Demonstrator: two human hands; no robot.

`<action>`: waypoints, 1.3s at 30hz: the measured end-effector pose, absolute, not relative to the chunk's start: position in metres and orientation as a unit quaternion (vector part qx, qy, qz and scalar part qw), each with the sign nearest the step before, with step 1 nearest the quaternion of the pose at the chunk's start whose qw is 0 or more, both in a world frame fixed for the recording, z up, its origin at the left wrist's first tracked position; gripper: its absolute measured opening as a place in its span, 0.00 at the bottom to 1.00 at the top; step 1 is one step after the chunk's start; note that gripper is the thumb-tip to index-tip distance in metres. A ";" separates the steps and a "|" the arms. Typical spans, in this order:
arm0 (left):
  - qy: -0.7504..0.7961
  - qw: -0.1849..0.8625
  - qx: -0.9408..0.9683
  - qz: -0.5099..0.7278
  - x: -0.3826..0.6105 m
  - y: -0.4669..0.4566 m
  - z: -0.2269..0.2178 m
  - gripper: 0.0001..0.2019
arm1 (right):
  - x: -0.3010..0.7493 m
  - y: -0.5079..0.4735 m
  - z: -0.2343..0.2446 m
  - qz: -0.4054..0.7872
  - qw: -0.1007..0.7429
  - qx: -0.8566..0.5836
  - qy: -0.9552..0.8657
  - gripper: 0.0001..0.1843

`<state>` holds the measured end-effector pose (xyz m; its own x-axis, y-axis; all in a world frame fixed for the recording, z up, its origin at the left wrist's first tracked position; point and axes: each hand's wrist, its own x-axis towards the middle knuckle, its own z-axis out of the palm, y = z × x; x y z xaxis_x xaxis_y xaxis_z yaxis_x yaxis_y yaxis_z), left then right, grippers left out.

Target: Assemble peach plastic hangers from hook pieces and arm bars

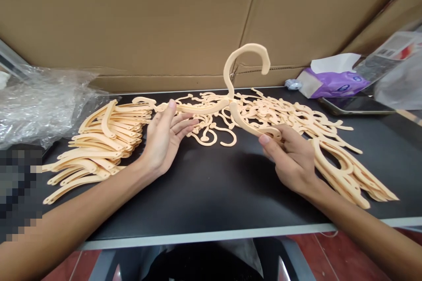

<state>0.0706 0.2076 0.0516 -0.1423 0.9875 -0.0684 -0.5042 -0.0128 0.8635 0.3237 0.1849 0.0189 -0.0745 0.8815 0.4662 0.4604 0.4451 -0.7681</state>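
Between my two hands a cream plastic clothes hanger is held up above the table, its hook pointing upward. My left hand pinches its left arm under the thumb, the other fingers stretched out behind. My right hand is closed around the end of its right arm. Left of my left hand lies a stack of curved hanger arms. Behind the held hanger spreads a heap of loose hooks. Beside my right wrist is a pile of wider hanger pieces with oval openings.
The black table has a pale front edge. Clear plastic wrap lies at the left. At the back right are a purple tissue pack, a flat dark device and a clear bag. Cardboard stands behind.
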 end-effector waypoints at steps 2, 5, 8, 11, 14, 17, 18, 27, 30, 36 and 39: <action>0.408 0.559 0.306 0.654 0.068 0.211 0.052 0.13 | 0.323 0.185 0.020 0.199 0.484 -0.480 -0.704 0.15; 0.434 0.538 0.319 0.648 0.066 0.213 0.050 0.16 | 0.322 0.184 0.022 0.170 0.485 -0.481 -0.710 0.13; 0.432 0.535 0.392 0.611 0.067 0.210 0.047 0.23 | 0.322 0.185 0.023 0.178 0.494 -0.485 -0.699 0.14; 0.410 0.541 0.460 0.573 0.068 0.207 0.046 0.21 | 0.323 0.186 0.021 0.199 0.507 -0.497 -0.675 0.16; 0.411 0.550 0.449 0.572 0.068 0.207 0.044 0.20 | 0.324 0.187 0.020 0.220 0.508 -0.506 -0.661 0.16; 0.413 0.568 0.391 0.595 0.068 0.208 0.044 0.19 | 0.323 0.187 0.020 0.232 0.501 -0.506 -0.663 0.17; 0.413 0.576 0.368 0.602 0.068 0.208 0.045 0.17 | 0.322 0.187 0.020 0.237 0.502 -0.506 -0.660 0.18; 0.375 0.651 0.233 0.617 0.071 0.204 0.050 0.04 | 0.321 0.186 0.025 0.265 0.475 -0.493 -0.679 0.17; 0.379 0.656 0.251 0.602 0.072 0.202 0.047 0.04 | 0.319 0.186 0.030 0.251 0.459 -0.489 -0.698 0.17; 0.386 0.620 0.323 0.602 0.074 0.199 0.047 0.05 | 0.318 0.187 0.034 0.255 0.408 -0.476 -0.736 0.14; 0.382 0.583 0.377 0.610 0.073 0.200 0.045 0.07 | 0.318 0.187 0.035 0.259 0.373 -0.471 -0.756 0.14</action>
